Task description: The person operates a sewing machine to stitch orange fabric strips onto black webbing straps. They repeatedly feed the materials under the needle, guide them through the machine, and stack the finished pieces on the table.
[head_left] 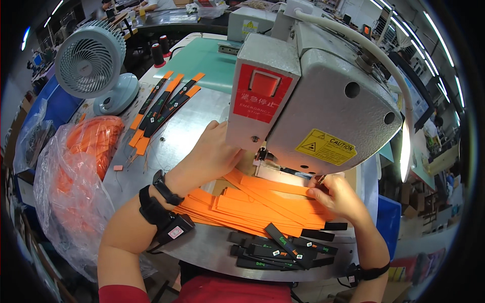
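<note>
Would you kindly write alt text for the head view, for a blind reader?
At a grey sewing machine, a person's right hand is at the end of an orange strip; the left hand is partly hidden. Piled orange strips and black straps lie in front; a fan stands at left.

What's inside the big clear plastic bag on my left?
The bag holds orange strips, partly blurred by creased plastic; anything beneath those outer strips is covered.
</note>
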`<state>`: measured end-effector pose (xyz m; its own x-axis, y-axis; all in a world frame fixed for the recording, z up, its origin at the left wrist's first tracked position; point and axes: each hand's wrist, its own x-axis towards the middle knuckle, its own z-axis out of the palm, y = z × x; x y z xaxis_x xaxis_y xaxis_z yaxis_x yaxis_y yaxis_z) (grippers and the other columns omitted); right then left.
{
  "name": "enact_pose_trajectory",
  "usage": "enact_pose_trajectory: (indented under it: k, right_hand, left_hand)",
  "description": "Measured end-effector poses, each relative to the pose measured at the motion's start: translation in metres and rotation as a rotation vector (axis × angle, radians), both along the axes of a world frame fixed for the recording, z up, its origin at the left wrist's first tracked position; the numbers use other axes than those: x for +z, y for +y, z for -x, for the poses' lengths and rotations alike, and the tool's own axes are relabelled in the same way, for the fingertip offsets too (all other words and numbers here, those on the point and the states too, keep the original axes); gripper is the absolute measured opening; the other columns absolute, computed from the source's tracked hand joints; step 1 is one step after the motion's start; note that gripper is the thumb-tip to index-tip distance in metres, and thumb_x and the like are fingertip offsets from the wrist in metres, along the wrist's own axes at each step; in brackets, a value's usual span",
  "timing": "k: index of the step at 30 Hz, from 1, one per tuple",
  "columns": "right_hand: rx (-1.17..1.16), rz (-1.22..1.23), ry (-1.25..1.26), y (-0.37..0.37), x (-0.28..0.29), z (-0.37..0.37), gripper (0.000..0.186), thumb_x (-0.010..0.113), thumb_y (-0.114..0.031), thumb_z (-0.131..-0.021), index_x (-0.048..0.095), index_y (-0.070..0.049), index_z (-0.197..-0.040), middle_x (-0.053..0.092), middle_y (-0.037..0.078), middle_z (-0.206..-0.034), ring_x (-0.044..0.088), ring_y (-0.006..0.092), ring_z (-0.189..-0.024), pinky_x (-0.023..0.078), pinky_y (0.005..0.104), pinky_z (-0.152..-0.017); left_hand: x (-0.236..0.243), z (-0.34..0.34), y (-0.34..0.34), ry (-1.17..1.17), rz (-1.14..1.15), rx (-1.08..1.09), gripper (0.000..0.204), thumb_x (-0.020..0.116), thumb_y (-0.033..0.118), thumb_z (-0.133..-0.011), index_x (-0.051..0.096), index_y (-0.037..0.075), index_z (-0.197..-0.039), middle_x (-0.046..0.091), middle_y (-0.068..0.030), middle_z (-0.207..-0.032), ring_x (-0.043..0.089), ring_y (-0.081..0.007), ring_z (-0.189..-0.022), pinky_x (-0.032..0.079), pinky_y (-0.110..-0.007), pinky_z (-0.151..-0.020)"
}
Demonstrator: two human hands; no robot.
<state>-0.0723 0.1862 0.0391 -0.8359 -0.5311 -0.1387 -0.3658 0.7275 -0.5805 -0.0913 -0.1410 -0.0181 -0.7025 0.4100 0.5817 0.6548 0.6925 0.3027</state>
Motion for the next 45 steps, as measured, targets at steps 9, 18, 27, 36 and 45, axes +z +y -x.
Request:
enact_pose_trajectory:
  k: [9,18,27,36,45]
  right_hand:
    - [-0.044,0.031,0.056,0.0,-0.008,0.009,0.015,0.068,-0.012,-0.092,0.072,0.0,-0.101,0.07,0.017,-0.081,0.069,0.0307,-0.076,0.052,0.0402,-0.073]
    - [-0.243,0.256,-0.312,0.026,-0.023,0.026,0.017,0.066,-0.01,-0.098,0.073,0.001,-0.11,0.072,0.003,-0.083,0.065,0.0102,-0.075,0.053,0.0313,-0.067]
    - [-0.264,0.214,-0.335,0.023,-0.015,0.031,0.022,0.065,-0.004,-0.096,0.066,0.005,-0.117,0.071,0.005,-0.094,0.064,0.0097,-0.078,0.053,0.0293,-0.068]
    - [-0.227,0.108,-0.156,0.027,-0.018,0.039,0.041,0.075,-0.014,-0.089,0.065,0.002,-0.125,0.071,0.018,-0.115,0.068,0.0273,-0.108,0.055,0.0401,-0.093]
    - [-0.185,0.011,-0.125,0.028,-0.014,0.042,0.048,0.075,-0.018,-0.089,0.061,0.001,-0.132,0.066,0.023,-0.13,0.063,0.0361,-0.123,0.051,0.0442,-0.103]
  left_hand:
    - [-0.005,0.003,-0.003,-0.128,-0.075,0.065,0.034,0.067,0.001,-0.082,0.067,0.013,-0.114,0.063,-0.0078,-0.112,0.059,-0.0304,-0.109,0.043,-0.044,-0.085]
    - [0.016,-0.017,0.002,-0.175,0.058,-0.078,0.034,0.066,0.001,-0.08,0.069,0.009,-0.114,0.063,-0.009,-0.115,0.059,-0.0316,-0.114,0.045,-0.045,-0.094]
    - [0.02,-0.033,0.012,-0.244,0.217,-0.139,0.037,0.064,0.002,-0.08,0.073,0.006,-0.116,0.062,-0.0129,-0.112,0.063,-0.0308,-0.108,0.047,-0.046,-0.092]
    - [0.021,-0.035,0.014,-0.236,0.235,-0.095,0.047,0.061,0.001,-0.081,0.069,0.006,-0.127,0.063,-0.0127,-0.116,0.065,-0.0325,-0.104,0.048,-0.046,-0.089]
    - [0.021,-0.034,0.018,-0.214,0.164,-0.125,0.052,0.06,-0.001,-0.082,0.065,0.007,-0.133,0.065,-0.0137,-0.126,0.064,-0.0351,-0.111,0.049,-0.048,-0.092]
